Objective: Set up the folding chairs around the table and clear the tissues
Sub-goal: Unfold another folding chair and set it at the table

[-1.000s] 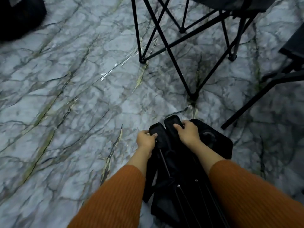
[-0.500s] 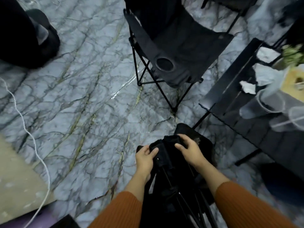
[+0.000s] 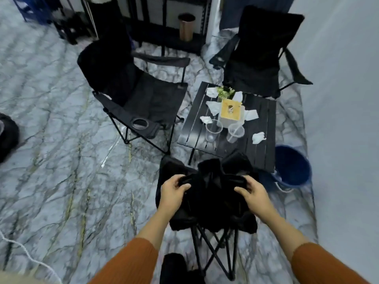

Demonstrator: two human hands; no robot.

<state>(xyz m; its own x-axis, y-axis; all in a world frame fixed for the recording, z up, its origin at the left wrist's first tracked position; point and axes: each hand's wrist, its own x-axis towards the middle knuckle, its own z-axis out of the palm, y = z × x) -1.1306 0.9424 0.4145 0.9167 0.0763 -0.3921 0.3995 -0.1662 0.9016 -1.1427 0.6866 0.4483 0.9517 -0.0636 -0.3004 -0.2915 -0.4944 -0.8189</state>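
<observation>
A black folding chair [image 3: 211, 193] stands half-spread in front of me, its legs splayed on the marble floor. My left hand [image 3: 173, 190] grips its left top edge and my right hand [image 3: 253, 194] grips its right top edge. Just beyond it is a small black slatted table [image 3: 260, 144] strewn with several crumpled white tissues [image 3: 258, 137]. One unfolded black chair [image 3: 139, 99] stands at the table's left, another unfolded chair [image 3: 258, 54] at its far side.
On the table sit two clear plastic cups [image 3: 213, 130], a tissue box [image 3: 230, 112] and a small plant [image 3: 225, 92]. A blue bin [image 3: 292, 167] stands right of the table by the wall. Shelving and a copper bin [image 3: 186, 26] are behind. A white cord [image 3: 26, 253] lies bottom left.
The view has tilted up from the floor, bringing the table and both open chairs into sight. My hands have drawn apart and the chair I hold has spread wider.
</observation>
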